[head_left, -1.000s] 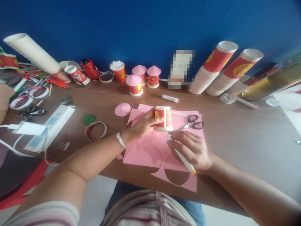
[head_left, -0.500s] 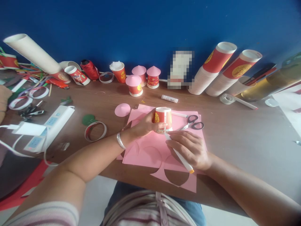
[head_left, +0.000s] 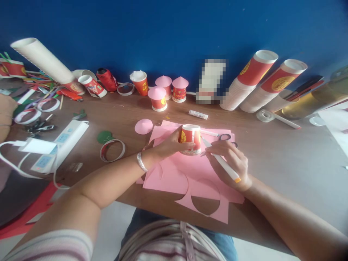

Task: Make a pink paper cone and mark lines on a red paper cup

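My left hand (head_left: 174, 144) is closed around a red paper cup (head_left: 196, 139) with yellow and white print, turned upside down above the pink paper. In my right hand (head_left: 231, 159) is a white marker-like pen (head_left: 225, 167) with an orange end, its tip pointing at the right side of the cup. Beneath both hands lie pink paper sheets (head_left: 168, 177) with round holes cut out. Black-handled scissors (head_left: 225, 137) rest on the paper, partly hidden behind my right hand. A pink paper cone (head_left: 143, 126) lies to the left of the cup.
Behind stand red cups topped with pink cones (head_left: 179, 87) and tall cup stacks (head_left: 258, 72). A glue stick (head_left: 198, 114) lies nearer. On the left are a tape roll (head_left: 112, 150), a power strip (head_left: 61, 145) and cables. Part of another person shows at the left edge.
My right hand with the pen has moved up and to the right, from the cup's lower rim to its side. My left hand still holds the cup. The view has shifted slightly.
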A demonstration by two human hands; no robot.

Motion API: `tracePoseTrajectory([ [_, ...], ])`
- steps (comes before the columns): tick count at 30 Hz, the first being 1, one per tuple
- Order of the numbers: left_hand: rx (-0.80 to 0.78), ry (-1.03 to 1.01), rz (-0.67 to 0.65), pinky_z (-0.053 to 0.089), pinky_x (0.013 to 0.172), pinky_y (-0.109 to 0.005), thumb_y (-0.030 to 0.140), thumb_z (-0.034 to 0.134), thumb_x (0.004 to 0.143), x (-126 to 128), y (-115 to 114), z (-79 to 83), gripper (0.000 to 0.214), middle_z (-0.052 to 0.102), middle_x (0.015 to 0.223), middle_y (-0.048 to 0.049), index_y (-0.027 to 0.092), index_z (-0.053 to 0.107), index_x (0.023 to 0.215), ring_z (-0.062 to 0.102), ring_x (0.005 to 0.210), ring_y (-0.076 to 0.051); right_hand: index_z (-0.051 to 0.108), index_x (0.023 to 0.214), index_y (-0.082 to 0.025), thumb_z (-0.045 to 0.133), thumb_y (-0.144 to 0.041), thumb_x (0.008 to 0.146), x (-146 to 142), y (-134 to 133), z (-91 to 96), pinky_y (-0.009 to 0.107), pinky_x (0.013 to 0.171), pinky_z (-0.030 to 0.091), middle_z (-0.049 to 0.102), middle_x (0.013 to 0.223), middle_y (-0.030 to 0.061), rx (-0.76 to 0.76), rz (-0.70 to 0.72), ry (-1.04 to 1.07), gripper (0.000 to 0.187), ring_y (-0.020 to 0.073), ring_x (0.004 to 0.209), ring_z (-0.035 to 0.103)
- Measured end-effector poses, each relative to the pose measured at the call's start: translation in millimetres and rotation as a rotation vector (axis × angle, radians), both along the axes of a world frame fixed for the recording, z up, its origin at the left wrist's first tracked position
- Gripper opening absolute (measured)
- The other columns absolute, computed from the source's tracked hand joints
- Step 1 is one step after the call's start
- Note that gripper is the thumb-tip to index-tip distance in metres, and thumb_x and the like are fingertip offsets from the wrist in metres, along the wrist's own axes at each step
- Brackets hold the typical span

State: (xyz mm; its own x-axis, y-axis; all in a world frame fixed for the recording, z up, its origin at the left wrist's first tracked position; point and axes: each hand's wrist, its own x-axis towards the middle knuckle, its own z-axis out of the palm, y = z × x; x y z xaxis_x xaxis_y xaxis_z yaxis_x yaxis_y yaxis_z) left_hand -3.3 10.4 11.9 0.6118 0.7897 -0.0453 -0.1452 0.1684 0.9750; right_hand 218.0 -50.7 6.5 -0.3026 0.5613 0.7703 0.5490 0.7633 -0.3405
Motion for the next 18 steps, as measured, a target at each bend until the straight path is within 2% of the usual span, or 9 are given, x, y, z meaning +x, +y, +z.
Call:
tracePoseTrajectory([
  [2, 0.032, -0.016, -0.031, 0.050, 0.079, -0.030, 0.040, 0.085, 0.083, 0, 1, -0.5, 0.032, 0.065, 0.090, -0.0041, 0.016, 0.066, 0.092, 0.061, 0.085, -0.017, 0.068, 0.117, -0.023, 0.067, -0.016, 0.098, 1, 1, 2.7, 0.033, 0.071, 0.060, 0.075, 0.091, 0.0042, -0.037, 0.046, 0.020, 0.020, 0.0196, 0.079, 0.073],
  [4, 0.048, -0.018, -0.030, 0.049, 0.078, -0.030, 0.042, 0.085, 0.083, 0, 2, -2.4, 0.034, 0.064, 0.089, -0.0040, 0.016, 0.065, 0.092, 0.060, 0.085, -0.017, 0.068, 0.118, -0.023, 0.065, -0.018, 0.099, 1, 0, 4.4, 0.034, 0.071, 0.061, 0.076, 0.089, 0.0039, -0.065, 0.035, 0.034, 0.020, 0.0207, 0.077, 0.074],
  [7, 0.032, 0.007, 0.001, 0.049, 0.079, -0.030, 0.042, 0.087, 0.081, 0, 3, -5.0, 0.039, 0.064, 0.093, -0.0041, 0.016, 0.064, 0.098, 0.060, 0.088, -0.017, 0.068, 0.114, -0.024, 0.066, -0.019, 0.098, -1, -3, 4.7, 0.031, 0.066, 0.060, 0.077, 0.085, 0.0015, -0.084, -0.112, 0.072, 0.016, 0.0195, 0.073, 0.075],
  [9, 0.004, 0.014, 0.007, 0.051, 0.080, -0.030, 0.041, 0.089, 0.080, 0, 2, -5.6, 0.043, 0.065, 0.096, -0.0046, 0.016, 0.063, 0.103, 0.061, 0.089, -0.017, 0.068, 0.109, -0.025, 0.069, -0.019, 0.096, -2, -3, 4.8, 0.030, 0.063, 0.060, 0.077, 0.084, 0.0003, -0.064, -0.158, 0.080, 0.014, 0.0190, 0.072, 0.076],
  [14, -0.013, 0.046, -0.004, 0.051, 0.075, -0.029, 0.043, 0.089, 0.079, 0, 0, -5.5, 0.050, 0.064, 0.095, -0.0035, 0.017, 0.060, 0.110, 0.061, 0.087, -0.017, 0.070, 0.111, -0.023, 0.073, -0.007, 0.091, -4, -2, 9.5, 0.031, 0.062, 0.060, 0.075, 0.086, 0.0019, 0.059, -0.003, 0.026, 0.026, 0.0178, 0.071, 0.073],
  [18, -0.022, 0.103, 0.017, 0.052, 0.073, -0.029, 0.039, 0.087, 0.080, -1, -1, -8.7, 0.054, 0.061, 0.097, -0.0014, 0.019, 0.054, 0.118, 0.060, 0.086, -0.016, 0.069, 0.124, -0.020, 0.071, -0.006, 0.092, -4, -3, 12.0, 0.031, 0.064, 0.060, 0.075, 0.090, 0.0039, 0.116, 0.052, -0.096, 0.034, 0.0176, 0.075, 0.072],
])
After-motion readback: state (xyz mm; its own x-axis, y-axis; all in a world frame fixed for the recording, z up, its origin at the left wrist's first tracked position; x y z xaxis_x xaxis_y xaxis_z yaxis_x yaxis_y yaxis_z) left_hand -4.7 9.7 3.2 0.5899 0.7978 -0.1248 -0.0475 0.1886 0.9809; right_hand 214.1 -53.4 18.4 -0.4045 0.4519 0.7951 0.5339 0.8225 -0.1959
